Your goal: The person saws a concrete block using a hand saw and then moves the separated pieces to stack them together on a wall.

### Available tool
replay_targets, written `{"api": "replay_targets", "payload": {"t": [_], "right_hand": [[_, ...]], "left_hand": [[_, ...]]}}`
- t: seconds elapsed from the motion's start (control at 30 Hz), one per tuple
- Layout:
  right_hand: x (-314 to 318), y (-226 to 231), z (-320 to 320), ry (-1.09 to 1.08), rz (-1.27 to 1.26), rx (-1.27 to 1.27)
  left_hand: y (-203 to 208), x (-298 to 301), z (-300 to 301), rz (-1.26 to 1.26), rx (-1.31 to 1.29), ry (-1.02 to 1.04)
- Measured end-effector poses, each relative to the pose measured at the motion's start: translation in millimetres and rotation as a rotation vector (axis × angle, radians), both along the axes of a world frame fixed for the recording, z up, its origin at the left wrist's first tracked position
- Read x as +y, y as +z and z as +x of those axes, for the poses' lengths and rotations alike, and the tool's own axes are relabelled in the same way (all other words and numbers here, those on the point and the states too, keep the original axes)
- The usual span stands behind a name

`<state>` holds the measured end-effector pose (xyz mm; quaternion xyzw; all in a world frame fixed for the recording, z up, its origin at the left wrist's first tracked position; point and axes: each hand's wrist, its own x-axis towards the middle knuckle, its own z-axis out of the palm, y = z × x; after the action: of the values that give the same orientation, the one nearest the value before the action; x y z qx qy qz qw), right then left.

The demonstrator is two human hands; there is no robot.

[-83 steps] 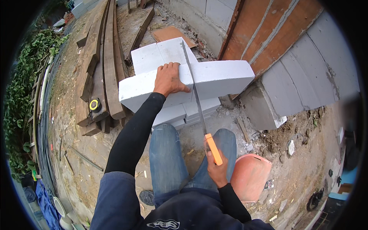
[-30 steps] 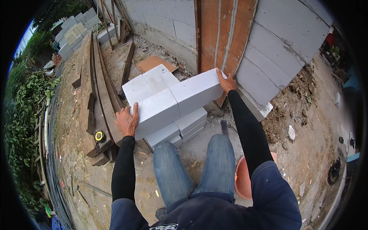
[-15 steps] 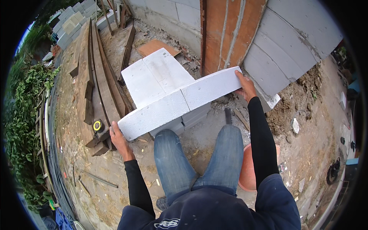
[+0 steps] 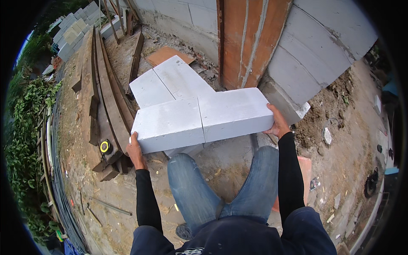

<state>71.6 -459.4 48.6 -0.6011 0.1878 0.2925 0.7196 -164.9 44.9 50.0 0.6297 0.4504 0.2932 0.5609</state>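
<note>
White block (image 4: 168,121) now tipped flatter; left hand (image 4: 135,153), right hand (image 4: 278,123) gripping ends.

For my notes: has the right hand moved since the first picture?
Yes, the right hand moved forward, closer to the grey block wall, onto the right end of the white block.

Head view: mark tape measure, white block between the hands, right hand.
Tape measure (image 4: 105,147): head view, on its round yellow-and-black face.
White block (image 4: 193,121): head view, top face, just left of the dark line.
Right hand (image 4: 279,123): head view, back of the hand.
</note>
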Motion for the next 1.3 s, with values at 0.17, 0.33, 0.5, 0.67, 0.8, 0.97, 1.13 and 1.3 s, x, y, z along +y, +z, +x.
{"api": "replay_targets", "payload": {"t": [0.17, 0.33, 0.5, 0.67, 0.8, 0.97, 1.13, 1.3], "right_hand": [[-7, -27, -37, -0.093, 0.117, 0.048], [17, -27, -66, -0.071, 0.069, 0.050], [27, -35, -86, -0.084, -0.156, -0.016], [50, -70, -165, -0.239, -0.108, 0.044], [73, -87, -222, -0.388, 0.028, 0.120], [78, -83, -240, -0.489, 0.128, 0.179], [98, -66, -248, -0.557, 0.117, 0.069], [114, -44, -262, -0.557, 0.016, 0.137]], "left_hand": [[-21, 45, 20, 0.052, 0.115, -0.195], [-35, 85, 34, 0.083, 0.104, -0.293], [-26, 88, 85, 0.295, 0.285, -0.345], [-13, 101, 156, 0.488, 0.283, -0.432], [14, 75, 231, 0.701, 0.261, -0.518], [12, 52, 285, 0.678, 0.350, -0.599], [-24, 47, 313, 0.714, 0.272, -0.533], [-44, 33, 335, 0.684, 0.190, -0.575]]}}
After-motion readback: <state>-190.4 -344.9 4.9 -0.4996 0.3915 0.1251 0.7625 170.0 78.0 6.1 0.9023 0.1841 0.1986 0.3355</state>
